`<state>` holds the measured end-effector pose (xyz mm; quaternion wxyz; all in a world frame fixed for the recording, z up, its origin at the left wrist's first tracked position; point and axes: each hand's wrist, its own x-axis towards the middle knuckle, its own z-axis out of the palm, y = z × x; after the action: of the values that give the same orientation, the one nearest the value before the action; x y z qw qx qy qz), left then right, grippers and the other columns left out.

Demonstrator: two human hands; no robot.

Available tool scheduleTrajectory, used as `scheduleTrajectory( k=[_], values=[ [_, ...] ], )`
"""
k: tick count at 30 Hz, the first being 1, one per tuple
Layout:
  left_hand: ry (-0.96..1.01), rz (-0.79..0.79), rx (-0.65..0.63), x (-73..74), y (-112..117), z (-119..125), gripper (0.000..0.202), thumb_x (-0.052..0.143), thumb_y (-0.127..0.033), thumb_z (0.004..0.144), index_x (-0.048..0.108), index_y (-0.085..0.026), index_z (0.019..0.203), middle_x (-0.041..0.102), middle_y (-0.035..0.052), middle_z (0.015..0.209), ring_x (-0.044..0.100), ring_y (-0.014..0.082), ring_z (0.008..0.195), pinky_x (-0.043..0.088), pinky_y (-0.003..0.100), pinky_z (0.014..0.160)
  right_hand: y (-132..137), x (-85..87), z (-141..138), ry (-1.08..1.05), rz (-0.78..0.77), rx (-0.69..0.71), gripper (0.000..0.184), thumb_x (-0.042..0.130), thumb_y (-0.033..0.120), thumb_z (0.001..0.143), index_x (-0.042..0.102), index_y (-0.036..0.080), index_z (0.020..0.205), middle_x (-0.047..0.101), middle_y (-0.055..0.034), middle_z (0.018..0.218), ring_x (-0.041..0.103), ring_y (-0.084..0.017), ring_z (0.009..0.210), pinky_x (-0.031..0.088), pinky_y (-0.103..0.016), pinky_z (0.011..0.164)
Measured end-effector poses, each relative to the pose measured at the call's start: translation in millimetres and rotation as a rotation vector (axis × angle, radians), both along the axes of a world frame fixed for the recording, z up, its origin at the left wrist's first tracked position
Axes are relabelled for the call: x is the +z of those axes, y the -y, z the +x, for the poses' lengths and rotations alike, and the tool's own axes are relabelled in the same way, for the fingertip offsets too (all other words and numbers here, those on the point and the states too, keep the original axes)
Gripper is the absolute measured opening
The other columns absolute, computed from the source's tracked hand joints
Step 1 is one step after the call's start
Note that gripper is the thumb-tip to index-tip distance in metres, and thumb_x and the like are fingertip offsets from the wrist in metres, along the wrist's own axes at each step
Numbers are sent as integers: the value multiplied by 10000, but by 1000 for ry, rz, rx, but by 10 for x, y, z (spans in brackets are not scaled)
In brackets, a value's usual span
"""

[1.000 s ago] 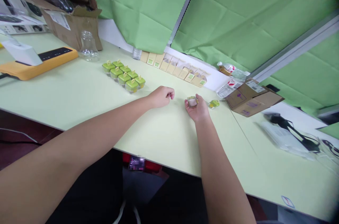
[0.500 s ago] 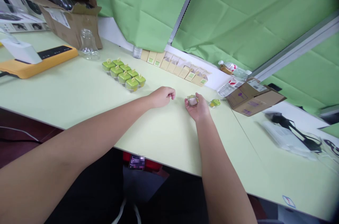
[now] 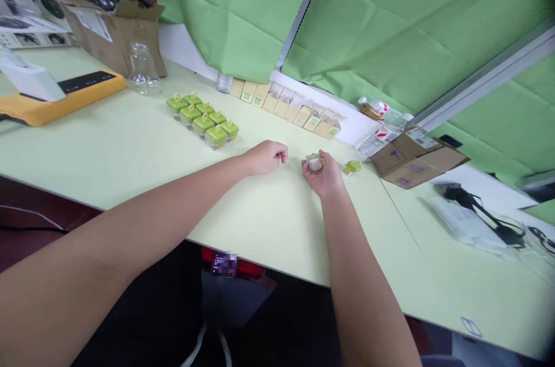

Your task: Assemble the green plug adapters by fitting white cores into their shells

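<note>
On table (image 3: 130, 147), R hand (image 3: 324, 175): grips small clear jar (image 3: 315, 163).
L hand (image 3: 265, 156): curled fist, resting beside.
Green lid (image 3: 352, 167): near R hand.
Carton (image 3: 416, 156) labels: unreadable.

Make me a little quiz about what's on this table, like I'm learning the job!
1. True or false: the right hand holds a small jar.
2. What lies on the table just to the right of that hand? A) a green lid B) a spoon C) a red cup
3. Fill the gap: the group of jars standing further left all have lids coloured ___.

Key: 1 true; 2 A; 3 green.
</note>
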<state>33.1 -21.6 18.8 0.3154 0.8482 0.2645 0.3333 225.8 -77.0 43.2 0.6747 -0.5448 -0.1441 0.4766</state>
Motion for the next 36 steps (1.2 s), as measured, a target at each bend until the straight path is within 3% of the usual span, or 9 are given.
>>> scheduleTrajectory(
  k=[36],
  values=[
    [-22,12,0,-28,-18,17,283,465,-31,697,691,-171,792,623,15,736,544,149,679,404,261,637,2,-27,7,12,25,48,102,570,248,907,542,213,816,613,20,683,617,-106,583,593,-203,531]
  ],
)
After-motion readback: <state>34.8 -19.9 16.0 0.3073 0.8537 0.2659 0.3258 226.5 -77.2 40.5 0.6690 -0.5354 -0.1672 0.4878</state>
